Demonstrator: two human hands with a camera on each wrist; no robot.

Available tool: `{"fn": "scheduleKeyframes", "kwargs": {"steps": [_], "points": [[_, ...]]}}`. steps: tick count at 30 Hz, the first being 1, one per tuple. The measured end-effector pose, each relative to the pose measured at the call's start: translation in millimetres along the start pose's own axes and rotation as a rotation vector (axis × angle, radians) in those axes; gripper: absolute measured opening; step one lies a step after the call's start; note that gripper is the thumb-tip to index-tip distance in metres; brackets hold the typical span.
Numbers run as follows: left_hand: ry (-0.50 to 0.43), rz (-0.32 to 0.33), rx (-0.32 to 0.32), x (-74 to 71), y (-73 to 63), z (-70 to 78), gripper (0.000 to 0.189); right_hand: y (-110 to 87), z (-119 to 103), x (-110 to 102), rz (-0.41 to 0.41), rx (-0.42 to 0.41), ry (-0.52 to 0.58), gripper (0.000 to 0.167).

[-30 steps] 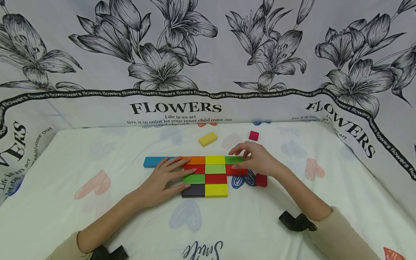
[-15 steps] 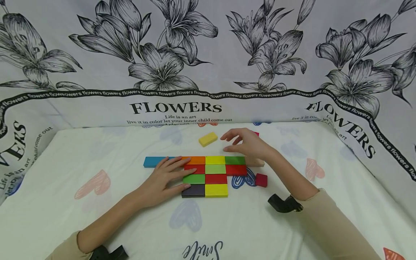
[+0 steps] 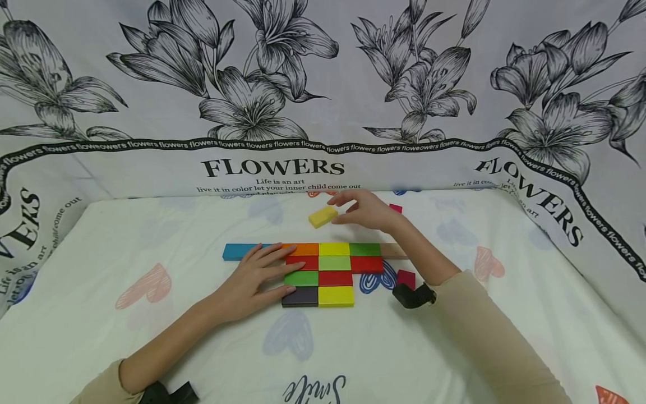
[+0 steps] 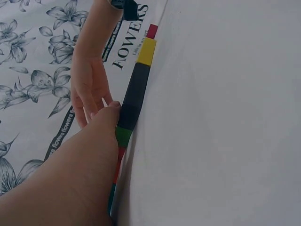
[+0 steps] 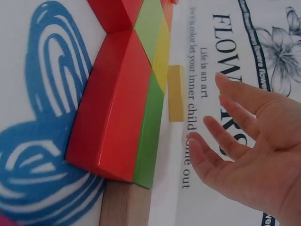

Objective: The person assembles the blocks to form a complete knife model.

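Note:
Rectangular blocks in several colours lie flat in stepped, touching rows in the head view, among them a light green block (image 3: pixel 335 262) and a dark block (image 3: pixel 300 296). My left hand (image 3: pixel 254 280) rests over the left part of these rows, fingers spread and extended, partly hiding the blue block (image 3: pixel 242 251) and orange block (image 3: pixel 305 249). Behind the rows a yellow block (image 3: pixel 323 216) lies alone, slightly turned. Around its right end my right hand (image 3: pixel 370 210) reaches with thumb and fingers parted. A gap separates the right hand (image 5: pixel 254 141) from this block (image 5: pixel 176 94) in the right wrist view.
A plain wooden block (image 3: pixel 392 251) ends the back row, partly behind the right forearm. One dark red block (image 3: pixel 406 278) lies to the right of the rows. Another red block (image 3: pixel 396 208) shows behind the right wrist. A printed cloth (image 3: pixel 166 320) covers the surface.
My right hand has left the right end of the back row, where the wooden block now shows, and moved back and left to the yellow block. The left hand stays in place.

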State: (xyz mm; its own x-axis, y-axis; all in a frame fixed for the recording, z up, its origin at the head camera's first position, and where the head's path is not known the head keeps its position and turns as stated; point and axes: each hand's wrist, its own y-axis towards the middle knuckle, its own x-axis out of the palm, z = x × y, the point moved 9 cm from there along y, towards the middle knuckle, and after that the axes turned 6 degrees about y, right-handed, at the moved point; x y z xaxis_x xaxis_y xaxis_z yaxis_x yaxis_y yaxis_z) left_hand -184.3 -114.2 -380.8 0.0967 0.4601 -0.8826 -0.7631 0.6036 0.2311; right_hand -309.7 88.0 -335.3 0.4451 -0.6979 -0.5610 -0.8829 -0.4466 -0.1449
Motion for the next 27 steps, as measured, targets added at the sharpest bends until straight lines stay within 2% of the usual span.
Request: {"fn": "scheduleKeyframes", "kwargs": {"steps": [8, 16, 23, 27], "points": [[-0.006, 0.008, 0.011, -0.6, -0.3, 0.6, 0.054, 21.9, 4.2, 10.0, -0.040, 0.017, 0.025, 0.052], [0.003, 0.006, 0.009, -0.4, -0.2, 0.6, 0.054, 35.6, 8.5, 19.6, -0.046, 0.025, 0.086, 0.049], [0.001, 0.003, 0.011, 0.3, 0.3, 0.6, 0.054, 40.1, 15.7, 24.5, -0.047, 0.063, 0.061, 0.045], [0.003, 0.001, 0.008, 0.7, 0.0, 0.2, 0.054, 42.4, 17.4, 25.6, -0.049, 0.055, 0.033, 0.042]]}}
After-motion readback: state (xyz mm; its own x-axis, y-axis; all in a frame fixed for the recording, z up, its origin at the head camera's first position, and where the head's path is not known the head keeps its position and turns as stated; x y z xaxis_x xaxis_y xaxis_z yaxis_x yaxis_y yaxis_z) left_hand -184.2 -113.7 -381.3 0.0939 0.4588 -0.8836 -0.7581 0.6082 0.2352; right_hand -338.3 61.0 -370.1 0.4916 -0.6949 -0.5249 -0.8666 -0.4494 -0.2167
